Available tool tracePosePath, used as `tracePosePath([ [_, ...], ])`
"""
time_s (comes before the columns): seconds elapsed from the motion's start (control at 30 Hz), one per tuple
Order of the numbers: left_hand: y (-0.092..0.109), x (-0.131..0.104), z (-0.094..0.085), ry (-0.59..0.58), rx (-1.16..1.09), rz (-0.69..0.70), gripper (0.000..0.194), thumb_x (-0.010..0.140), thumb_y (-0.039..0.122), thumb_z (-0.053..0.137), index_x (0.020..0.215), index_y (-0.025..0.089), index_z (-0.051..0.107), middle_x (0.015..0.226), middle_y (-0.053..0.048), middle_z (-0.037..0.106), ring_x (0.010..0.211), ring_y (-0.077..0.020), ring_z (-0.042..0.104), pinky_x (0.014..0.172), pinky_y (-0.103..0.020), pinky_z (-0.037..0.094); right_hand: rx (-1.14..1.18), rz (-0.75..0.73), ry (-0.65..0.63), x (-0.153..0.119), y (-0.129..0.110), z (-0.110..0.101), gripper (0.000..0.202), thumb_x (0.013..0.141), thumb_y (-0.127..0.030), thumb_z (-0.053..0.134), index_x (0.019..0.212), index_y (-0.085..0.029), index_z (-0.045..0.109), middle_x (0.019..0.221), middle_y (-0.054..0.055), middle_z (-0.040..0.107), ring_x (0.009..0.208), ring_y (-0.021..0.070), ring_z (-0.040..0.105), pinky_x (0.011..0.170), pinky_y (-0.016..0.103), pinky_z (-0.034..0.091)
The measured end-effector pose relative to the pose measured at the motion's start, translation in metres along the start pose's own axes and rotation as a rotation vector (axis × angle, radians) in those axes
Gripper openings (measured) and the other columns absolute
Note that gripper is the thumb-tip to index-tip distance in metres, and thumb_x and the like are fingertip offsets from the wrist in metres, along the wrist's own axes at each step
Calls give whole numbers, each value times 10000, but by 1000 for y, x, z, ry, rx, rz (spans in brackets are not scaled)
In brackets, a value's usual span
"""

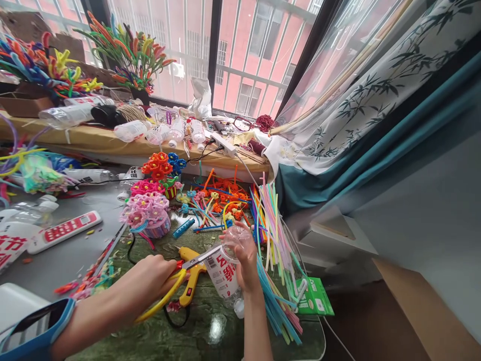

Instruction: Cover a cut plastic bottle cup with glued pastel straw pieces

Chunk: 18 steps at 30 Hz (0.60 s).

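Scissors, in the head view, are resting in the clenched left hand, and their blades are crossing above the yellow glue gun on the counter and reaching the wide end of a clear plastic bottle. The right hand is grasping that end, and the bottle is tilting neck-down, just right of the glue gun. Pink fuzzy flowers are standing beyond the glue gun to its left; pastel stems and a green packet are lying to its right.
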<state>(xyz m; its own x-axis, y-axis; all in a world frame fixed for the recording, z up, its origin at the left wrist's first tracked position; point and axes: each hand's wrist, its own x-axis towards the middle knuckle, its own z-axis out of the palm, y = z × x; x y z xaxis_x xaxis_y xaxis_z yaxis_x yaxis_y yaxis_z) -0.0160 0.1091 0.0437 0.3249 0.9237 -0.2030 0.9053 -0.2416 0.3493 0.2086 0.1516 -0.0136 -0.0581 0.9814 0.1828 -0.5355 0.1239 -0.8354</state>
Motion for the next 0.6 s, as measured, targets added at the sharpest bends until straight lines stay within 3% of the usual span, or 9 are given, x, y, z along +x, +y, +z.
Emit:
tracePosePath([
  [0.07,2,1,-1,-89,85,-3,386,893,276,379,701,198,705,610,-93,684,508,-215,624,481,-292,239,-6,0,-8,0,2,-2,620,724,-496,770,1242,-252,532,1056,51,693,972,229,691,875,344,511],
  [0.27,4,1,-6,-159,191,-10,398,935,275,354,791,172,710,706,-134,722,621,-280,694,502,-295,266,-20,13,13,-1,6,-2,579,770,-515,726,1235,-234,524,1051,65,707,981,240,686,914,375,487],
  [0.5,-1,1,-3,-141,241,-7,360,948,334,391,820,175,687,722,-126,722,673,-294,702,522,-299,314,5,58,69,-3,7,-2,480,873,-568,588,1216,-252,477,966,41,720,856,223,717,851,378,512],
  [0.6,-4,0,-4,-140,181,-5,405,953,443,376,791,200,656,717,-94,713,639,-265,684,518,-292,326,23,84,101,-3,7,-3,475,876,-584,569,1207,-255,482,933,30,715,833,231,722,832,381,521],
])
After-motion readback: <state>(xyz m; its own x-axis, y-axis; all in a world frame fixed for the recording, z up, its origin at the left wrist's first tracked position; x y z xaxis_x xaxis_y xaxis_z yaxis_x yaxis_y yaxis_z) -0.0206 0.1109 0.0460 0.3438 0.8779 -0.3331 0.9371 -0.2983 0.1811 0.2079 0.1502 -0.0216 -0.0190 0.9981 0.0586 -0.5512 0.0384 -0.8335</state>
